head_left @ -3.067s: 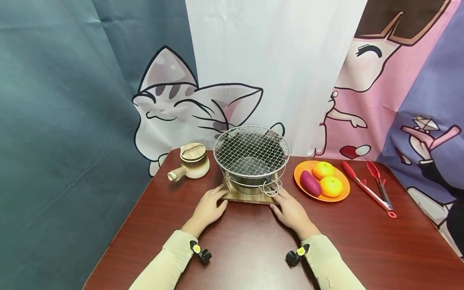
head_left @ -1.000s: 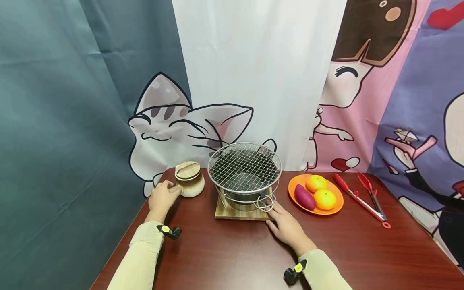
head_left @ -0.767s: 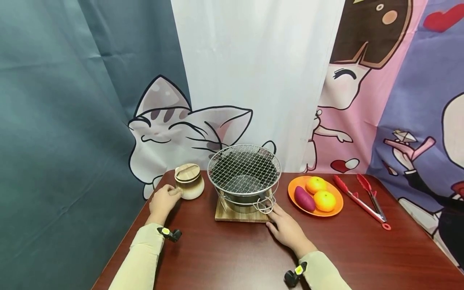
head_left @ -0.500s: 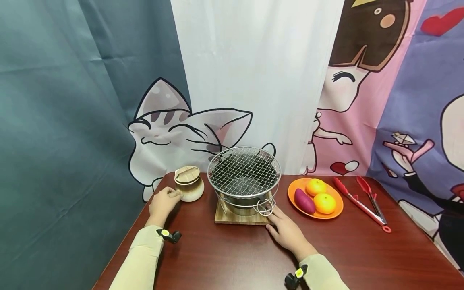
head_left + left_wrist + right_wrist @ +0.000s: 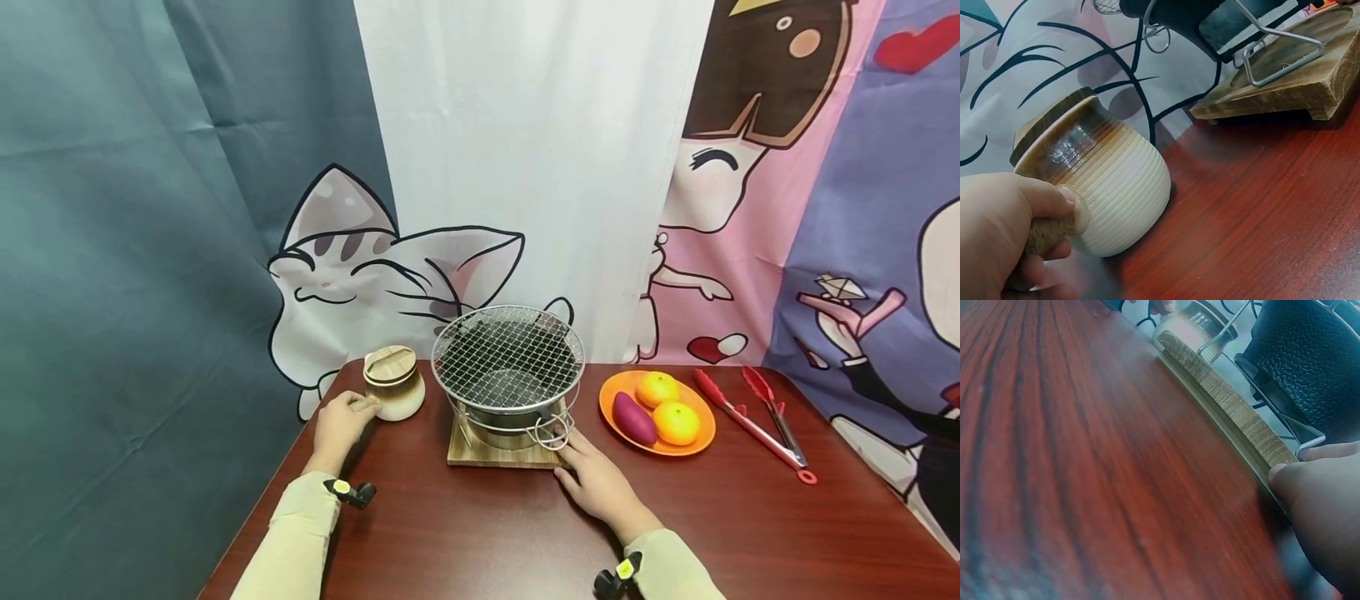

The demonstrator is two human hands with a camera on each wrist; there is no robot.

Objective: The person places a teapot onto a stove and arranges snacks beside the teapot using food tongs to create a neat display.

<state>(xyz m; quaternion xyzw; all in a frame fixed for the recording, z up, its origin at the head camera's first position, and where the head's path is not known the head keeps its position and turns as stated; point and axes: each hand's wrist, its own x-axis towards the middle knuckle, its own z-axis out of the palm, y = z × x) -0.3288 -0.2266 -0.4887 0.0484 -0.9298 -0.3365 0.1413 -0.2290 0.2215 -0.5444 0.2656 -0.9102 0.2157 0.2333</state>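
At the left of the table, my left hand (image 5: 341,425) grips the rope-wrapped handle (image 5: 1054,232) of a small ceramic side-handle pot (image 5: 399,398). The pot is cream with a brown glazed shoulder, and a wooden lid (image 5: 390,364) covers its top. My right hand (image 5: 600,482) rests at the front right corner of a wooden base (image 5: 498,454), fingers extended along it and thumb against its edge (image 5: 1277,478). On that base stands a dark tabletop grill (image 5: 1310,369) in a wire frame, topped by a round mesh rack (image 5: 510,354).
Right of the grill is an orange plate (image 5: 703,440) bearing two orange citrus fruits (image 5: 677,422) and a purple sweet potato (image 5: 634,418). Red-handled tongs (image 5: 765,433) lie spread farther right. A printed cartoon curtain (image 5: 525,167) hangs behind the reddish-brown table (image 5: 465,533).
My left hand has left the base's left side and moved left to grip the pot's handle. My right hand stays at the base. The head view has tilted up.
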